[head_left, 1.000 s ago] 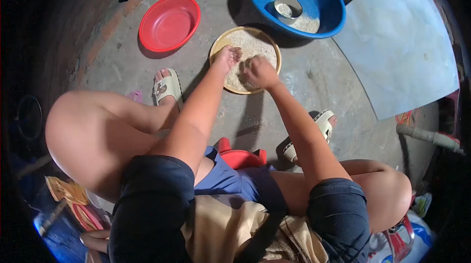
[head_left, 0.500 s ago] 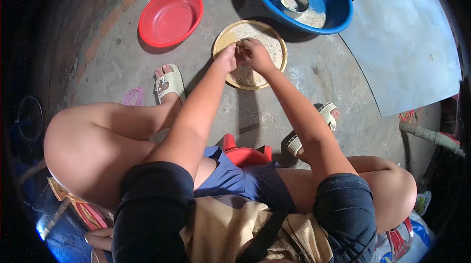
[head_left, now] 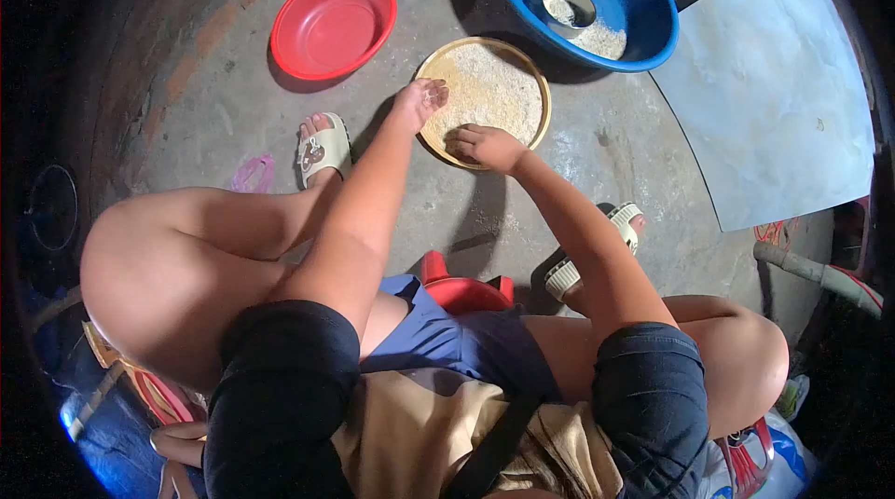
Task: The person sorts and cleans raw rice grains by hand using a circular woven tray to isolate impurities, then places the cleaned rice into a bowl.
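A round, shallow tray (head_left: 543,117) with a golden rim lies on the floor, spread with pale grain (head_left: 494,80) that looks like rice. Over the tray's left edge is my left hand (head_left: 424,104), palm turned up and fingers loosely curled apart; a few pale bits show on the palm. My right hand (head_left: 489,146) reaches down to the grain at the tray's near side, its fingers bent over the surface and the fingertips partly hidden.
An oval-looking red basin (head_left: 334,26) stands beyond the tray on the left. At the back right, a blue basin (head_left: 643,5) holds a metal cup (head_left: 571,10) and more grain. A large pale sheet (head_left: 764,98) lies to the right. Sandalled feet flank the tray.
My hands were together above the tray and have parted. The left moved slightly left and turned palm up; the right came down toward me onto the grain.
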The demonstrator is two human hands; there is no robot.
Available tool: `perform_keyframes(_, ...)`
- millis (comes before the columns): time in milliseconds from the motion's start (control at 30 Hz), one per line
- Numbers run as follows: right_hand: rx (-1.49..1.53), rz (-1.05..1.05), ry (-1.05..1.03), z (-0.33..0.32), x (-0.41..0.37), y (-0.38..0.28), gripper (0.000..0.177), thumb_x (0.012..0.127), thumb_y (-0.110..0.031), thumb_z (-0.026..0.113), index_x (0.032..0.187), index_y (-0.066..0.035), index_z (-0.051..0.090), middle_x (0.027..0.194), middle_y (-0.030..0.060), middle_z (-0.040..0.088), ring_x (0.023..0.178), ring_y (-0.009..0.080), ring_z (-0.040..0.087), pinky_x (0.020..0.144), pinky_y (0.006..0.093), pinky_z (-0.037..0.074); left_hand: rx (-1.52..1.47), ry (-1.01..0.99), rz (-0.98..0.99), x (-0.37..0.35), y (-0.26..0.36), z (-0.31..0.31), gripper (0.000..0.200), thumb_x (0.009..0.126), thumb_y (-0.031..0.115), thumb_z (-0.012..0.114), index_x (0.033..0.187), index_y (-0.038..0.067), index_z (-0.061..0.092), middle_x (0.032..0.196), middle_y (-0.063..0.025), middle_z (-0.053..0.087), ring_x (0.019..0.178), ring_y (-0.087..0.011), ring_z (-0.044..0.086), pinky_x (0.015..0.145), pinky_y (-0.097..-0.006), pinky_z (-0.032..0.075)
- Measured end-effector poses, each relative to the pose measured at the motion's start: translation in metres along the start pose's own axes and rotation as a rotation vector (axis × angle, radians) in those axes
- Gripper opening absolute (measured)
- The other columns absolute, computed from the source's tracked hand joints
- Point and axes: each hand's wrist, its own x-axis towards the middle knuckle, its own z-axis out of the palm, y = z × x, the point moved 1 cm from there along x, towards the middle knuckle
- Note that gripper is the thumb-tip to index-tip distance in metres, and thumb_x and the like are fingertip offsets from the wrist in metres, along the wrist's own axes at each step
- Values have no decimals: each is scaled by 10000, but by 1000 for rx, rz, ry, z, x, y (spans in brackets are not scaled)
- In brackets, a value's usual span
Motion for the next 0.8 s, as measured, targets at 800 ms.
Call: perform_keyframes(800, 1637, 1334, 913, 14, 39, 76, 420, 915, -335, 407, 875, 27, 617, 822, 120, 604, 755, 225, 572, 700, 351, 471, 651, 265, 388, -13, -46, 98, 259, 793, 204, 480, 792, -18, 613, 727, -157, 613, 618, -311, 593, 604, -394, 491)
